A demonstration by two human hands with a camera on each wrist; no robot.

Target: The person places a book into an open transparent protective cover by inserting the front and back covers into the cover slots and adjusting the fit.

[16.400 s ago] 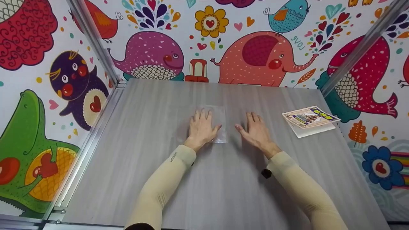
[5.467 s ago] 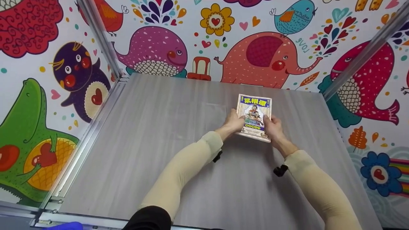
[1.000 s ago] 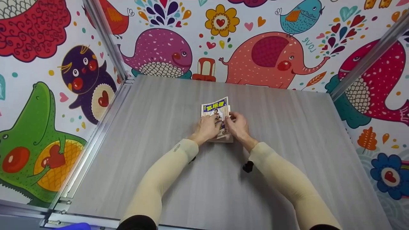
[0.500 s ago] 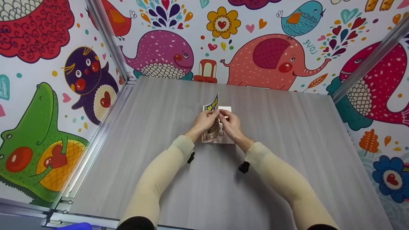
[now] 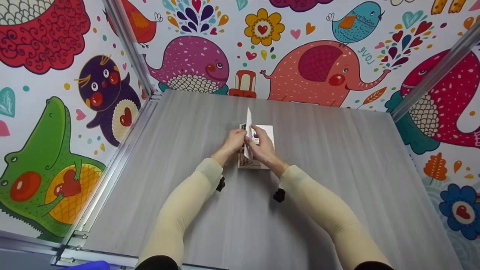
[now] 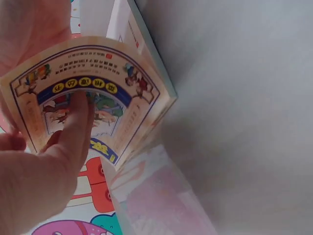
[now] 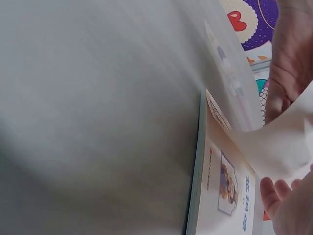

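Note:
A thin book [image 5: 267, 131] with a printed comic-style front lies on the table, its front cover [image 6: 83, 63] lifted upright and bowed. My left hand [image 5: 233, 141] holds the cover from its printed side, one finger laid across the picture in the left wrist view. My right hand [image 5: 263, 147] is at the cover's white inner side, thumb and fingers at its edge. Below the raised cover, the title page [image 7: 220, 181] shows a small drawing and blue lettering. A clear plastic sheet [image 6: 161, 196] lies against the book's side. Part of the right hand is hidden behind the cover.
The grey wood-grain table [image 5: 180, 210] extends around the book. Metal rails [image 5: 112, 180] border its left side, and walls with cartoon animals stand behind and beside it. A blue object [image 5: 90, 265] shows at the bottom left edge.
The book went from the right side onto the plastic sheet at the middle. Over the last second its front cover has swung up leftward, both hands shifting slightly left with it.

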